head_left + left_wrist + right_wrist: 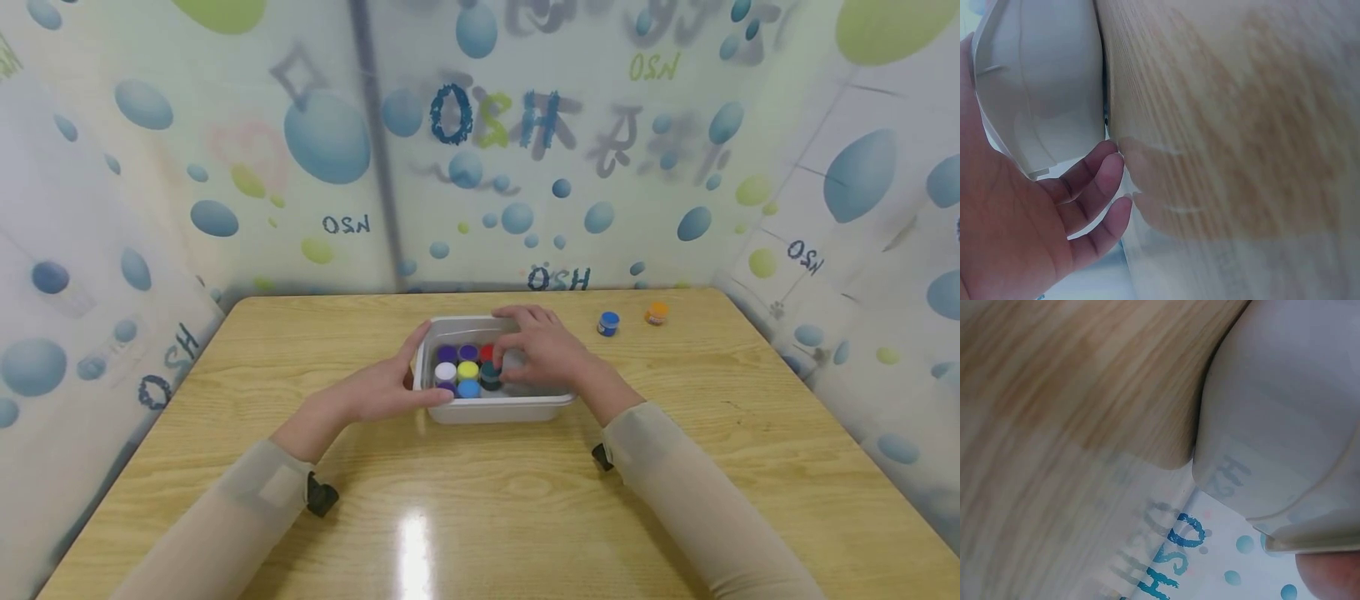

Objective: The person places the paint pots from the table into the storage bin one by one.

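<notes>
A pale grey plastic tub stands on the table, holding several small lidded jars. My left hand grips the tub's left end, thumb over the front rim. In the left wrist view the lower fingers of that hand bend beneath the rim, close to the table. My right hand reaches into the tub from the right. Its thumb and forefinger pinch a dark green jar. Beside that jar are a yellow-lidded jar, a red one, a white one and a light blue one.
A blue jar and an orange jar stand at the back right of the wooden table. A patterned curtain hangs behind the table and along both sides.
</notes>
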Action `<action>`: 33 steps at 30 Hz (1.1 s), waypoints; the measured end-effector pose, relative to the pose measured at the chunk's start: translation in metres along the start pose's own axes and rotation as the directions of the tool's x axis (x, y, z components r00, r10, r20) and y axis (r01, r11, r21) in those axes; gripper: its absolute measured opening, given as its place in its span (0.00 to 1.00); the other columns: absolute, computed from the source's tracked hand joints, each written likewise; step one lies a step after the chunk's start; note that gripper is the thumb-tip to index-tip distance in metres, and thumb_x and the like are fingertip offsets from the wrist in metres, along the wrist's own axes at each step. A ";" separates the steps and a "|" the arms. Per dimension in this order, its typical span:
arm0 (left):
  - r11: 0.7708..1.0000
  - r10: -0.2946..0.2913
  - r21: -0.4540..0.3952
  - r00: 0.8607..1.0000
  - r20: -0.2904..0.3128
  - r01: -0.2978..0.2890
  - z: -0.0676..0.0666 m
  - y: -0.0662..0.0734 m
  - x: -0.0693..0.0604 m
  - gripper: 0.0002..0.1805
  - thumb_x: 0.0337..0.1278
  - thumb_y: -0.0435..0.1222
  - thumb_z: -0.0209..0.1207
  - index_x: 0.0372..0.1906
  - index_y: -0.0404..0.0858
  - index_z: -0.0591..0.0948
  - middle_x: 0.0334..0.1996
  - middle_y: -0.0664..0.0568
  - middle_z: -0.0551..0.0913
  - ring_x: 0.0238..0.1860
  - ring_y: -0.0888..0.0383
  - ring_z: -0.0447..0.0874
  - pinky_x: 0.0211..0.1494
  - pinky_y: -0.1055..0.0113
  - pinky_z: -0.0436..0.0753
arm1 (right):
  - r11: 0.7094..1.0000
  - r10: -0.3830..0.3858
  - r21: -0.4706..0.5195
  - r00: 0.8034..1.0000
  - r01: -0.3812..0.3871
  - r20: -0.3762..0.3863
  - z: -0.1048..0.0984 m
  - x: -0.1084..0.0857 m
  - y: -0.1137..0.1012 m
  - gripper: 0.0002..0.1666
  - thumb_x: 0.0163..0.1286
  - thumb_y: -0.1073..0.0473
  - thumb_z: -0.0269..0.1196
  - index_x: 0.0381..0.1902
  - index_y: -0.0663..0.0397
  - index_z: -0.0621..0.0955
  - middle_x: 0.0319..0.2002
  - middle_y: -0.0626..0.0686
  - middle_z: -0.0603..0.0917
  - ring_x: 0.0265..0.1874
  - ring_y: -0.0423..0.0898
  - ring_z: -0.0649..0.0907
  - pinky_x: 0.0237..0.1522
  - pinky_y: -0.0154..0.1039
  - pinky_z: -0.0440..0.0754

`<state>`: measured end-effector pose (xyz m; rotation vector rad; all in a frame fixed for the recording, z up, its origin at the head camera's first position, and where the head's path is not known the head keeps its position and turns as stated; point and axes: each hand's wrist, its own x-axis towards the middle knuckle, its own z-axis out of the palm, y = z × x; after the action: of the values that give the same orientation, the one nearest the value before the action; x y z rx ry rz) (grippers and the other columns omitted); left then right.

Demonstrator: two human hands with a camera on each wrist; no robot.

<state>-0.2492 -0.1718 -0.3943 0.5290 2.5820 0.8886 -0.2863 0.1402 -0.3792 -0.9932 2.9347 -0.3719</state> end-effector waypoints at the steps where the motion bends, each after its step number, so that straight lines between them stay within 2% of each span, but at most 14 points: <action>1: 1.000 -0.003 0.003 1.000 -0.001 0.003 0.000 0.000 0.000 0.69 0.62 0.76 0.63 0.89 0.65 0.28 0.70 0.39 0.81 0.57 0.49 0.85 0.66 0.46 0.82 | 1.000 -0.001 -0.002 1.000 0.001 0.000 0.000 0.000 0.000 0.06 0.72 0.46 0.77 0.40 0.27 0.88 0.86 0.49 0.62 0.85 0.60 0.58 0.86 0.66 0.52; 7: 1.000 -0.002 0.005 1.000 -0.001 0.002 0.000 0.002 -0.001 0.69 0.62 0.76 0.63 0.89 0.64 0.28 0.69 0.39 0.81 0.56 0.49 0.85 0.66 0.45 0.82 | 1.000 -0.006 -0.016 1.000 0.006 -0.006 0.000 0.000 0.000 0.05 0.73 0.46 0.77 0.41 0.29 0.88 0.86 0.50 0.63 0.85 0.60 0.59 0.86 0.66 0.53; 17: 1.000 0.014 -0.007 1.000 -0.005 -0.014 0.000 0.001 0.000 0.69 0.64 0.75 0.63 0.90 0.63 0.28 0.73 0.38 0.79 0.60 0.48 0.85 0.71 0.42 0.80 | 0.999 -0.009 -0.048 0.999 0.007 -0.043 0.003 0.001 0.001 0.10 0.70 0.41 0.79 0.42 0.31 0.88 0.85 0.51 0.66 0.84 0.60 0.62 0.85 0.65 0.56; 33: 1.000 0.006 -0.005 1.000 0.002 -0.006 0.000 0.000 0.001 0.69 0.63 0.75 0.63 0.89 0.64 0.28 0.71 0.38 0.79 0.59 0.48 0.85 0.69 0.43 0.81 | 0.999 0.002 -0.036 0.999 -0.004 -0.038 0.004 0.002 0.001 0.11 0.70 0.43 0.79 0.45 0.32 0.89 0.85 0.51 0.65 0.84 0.60 0.62 0.85 0.65 0.57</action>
<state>-0.2495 -0.1714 -0.3945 0.5361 2.5768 0.8963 -0.2882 0.1390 -0.3832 -0.9971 2.9870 -0.3430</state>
